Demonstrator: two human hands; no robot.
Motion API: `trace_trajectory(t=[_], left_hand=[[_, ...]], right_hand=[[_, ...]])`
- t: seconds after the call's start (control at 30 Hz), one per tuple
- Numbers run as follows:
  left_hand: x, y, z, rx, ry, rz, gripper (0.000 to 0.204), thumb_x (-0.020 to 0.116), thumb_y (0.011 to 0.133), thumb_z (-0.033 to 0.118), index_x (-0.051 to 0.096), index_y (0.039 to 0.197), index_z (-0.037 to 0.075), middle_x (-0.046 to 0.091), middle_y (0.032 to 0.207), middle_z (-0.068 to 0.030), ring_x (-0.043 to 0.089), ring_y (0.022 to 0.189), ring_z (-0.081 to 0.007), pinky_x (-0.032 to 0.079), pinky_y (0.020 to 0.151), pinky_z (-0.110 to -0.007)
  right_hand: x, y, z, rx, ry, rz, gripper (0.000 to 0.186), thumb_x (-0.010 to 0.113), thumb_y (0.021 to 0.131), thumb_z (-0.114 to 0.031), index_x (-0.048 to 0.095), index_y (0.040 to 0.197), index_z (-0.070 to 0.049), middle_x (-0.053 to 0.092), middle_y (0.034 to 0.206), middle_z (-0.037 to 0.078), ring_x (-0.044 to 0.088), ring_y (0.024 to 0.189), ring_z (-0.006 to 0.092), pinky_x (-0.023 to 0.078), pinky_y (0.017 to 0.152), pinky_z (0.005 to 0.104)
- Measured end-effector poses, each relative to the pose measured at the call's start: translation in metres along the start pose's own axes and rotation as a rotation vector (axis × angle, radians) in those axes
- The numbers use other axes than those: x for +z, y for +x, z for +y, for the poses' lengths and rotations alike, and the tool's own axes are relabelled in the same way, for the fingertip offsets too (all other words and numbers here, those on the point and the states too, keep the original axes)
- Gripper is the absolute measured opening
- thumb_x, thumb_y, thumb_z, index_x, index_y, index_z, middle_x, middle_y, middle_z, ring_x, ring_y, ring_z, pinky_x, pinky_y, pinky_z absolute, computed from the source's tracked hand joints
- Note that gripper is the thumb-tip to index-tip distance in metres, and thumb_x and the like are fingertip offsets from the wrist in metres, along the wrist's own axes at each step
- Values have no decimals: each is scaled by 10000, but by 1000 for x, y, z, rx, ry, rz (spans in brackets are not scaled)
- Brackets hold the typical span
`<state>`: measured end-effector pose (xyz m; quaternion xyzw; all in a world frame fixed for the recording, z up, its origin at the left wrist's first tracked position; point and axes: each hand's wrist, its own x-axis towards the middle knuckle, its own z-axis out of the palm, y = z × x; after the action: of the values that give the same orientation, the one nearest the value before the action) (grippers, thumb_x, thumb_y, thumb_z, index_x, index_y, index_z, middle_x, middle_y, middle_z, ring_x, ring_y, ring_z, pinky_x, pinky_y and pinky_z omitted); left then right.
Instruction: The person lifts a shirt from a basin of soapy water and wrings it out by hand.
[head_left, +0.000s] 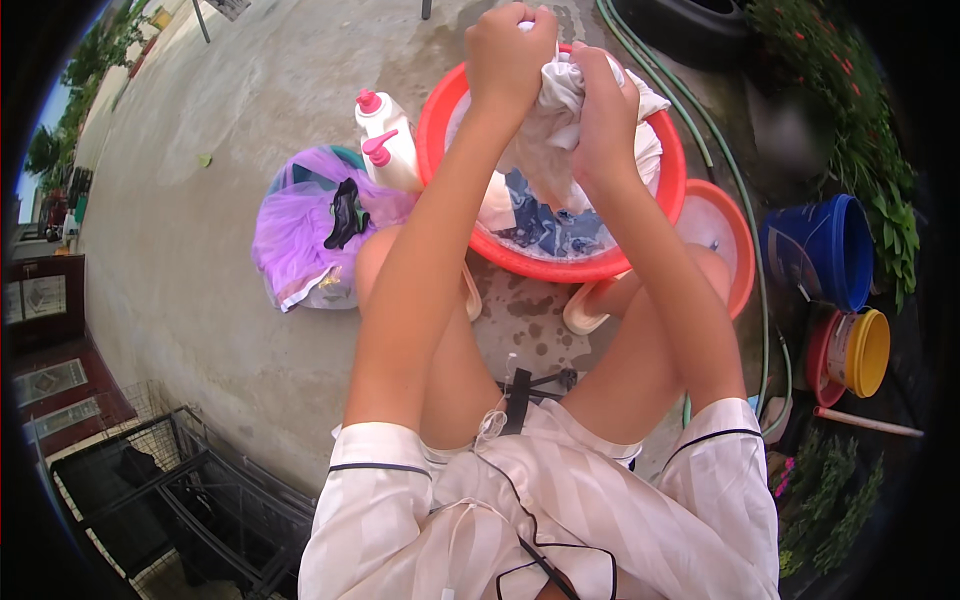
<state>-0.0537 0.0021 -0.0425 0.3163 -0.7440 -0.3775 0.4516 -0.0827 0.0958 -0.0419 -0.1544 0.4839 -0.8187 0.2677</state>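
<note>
Both my arms reach forward over a red basin (545, 268) of soapy water. My left hand (505, 62) is a closed fist around part of a wet white cloth garment (560, 95). Gripping the same bunched cloth from the other side is my right hand (608, 125), with its fingers wrapped round it. Some of the cloth hangs down between the hands into the basin. Blue patterned fabric (555, 228) lies in the suds below. More white cloth (648, 155) rests against the basin's right side.
Two white pump bottles (390, 145) with pink tops stand left of the basin. Beside them, purple sheer fabric (300, 230) fills a green tub. An orange basin (735, 235), a blue bucket (825, 250), a yellow bucket (868, 352) and a green hose (745, 200) are at right.
</note>
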Motion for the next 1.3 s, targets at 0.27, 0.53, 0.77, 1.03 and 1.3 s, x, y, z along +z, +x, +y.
trace_trajectory(t=[0.27,0.53,0.77,1.03,1.3], left_hand=[[15,-28,26,61,-8,3,283,585,789,259,624,694,-5,578,576,-142,540,504,-197,425,522,-321],[12,-38,32,151,16,-93,261,592,794,234,606,701,-9,568,576,-143,523,483,-204,415,505,-313],[-8,-2,2,30,-3,60,286,595,790,241,603,662,-15,572,537,-111,494,480,-161,412,513,-306],[0,-21,18,108,50,-25,287,597,793,247,597,673,-15,541,528,-110,471,478,-149,405,506,-301],[5,-37,27,212,-7,-89,261,596,796,223,594,688,-14,547,549,-124,500,472,-174,410,503,-309]], right_hand=[[-27,33,8,238,191,45,187,550,808,-226,568,800,-40,582,766,32,571,663,129,459,606,274],[-37,43,31,199,237,-30,200,539,822,-243,567,819,-46,580,771,42,578,708,134,462,607,280],[-3,-5,5,86,-33,-97,172,539,835,-209,590,882,-51,595,790,19,570,707,91,459,656,249],[-12,19,6,187,48,37,162,561,800,-199,561,768,-39,546,719,6,514,648,88,415,581,254],[-20,34,15,75,69,-2,159,548,805,-191,550,754,-41,543,728,11,519,661,93,419,577,262]])
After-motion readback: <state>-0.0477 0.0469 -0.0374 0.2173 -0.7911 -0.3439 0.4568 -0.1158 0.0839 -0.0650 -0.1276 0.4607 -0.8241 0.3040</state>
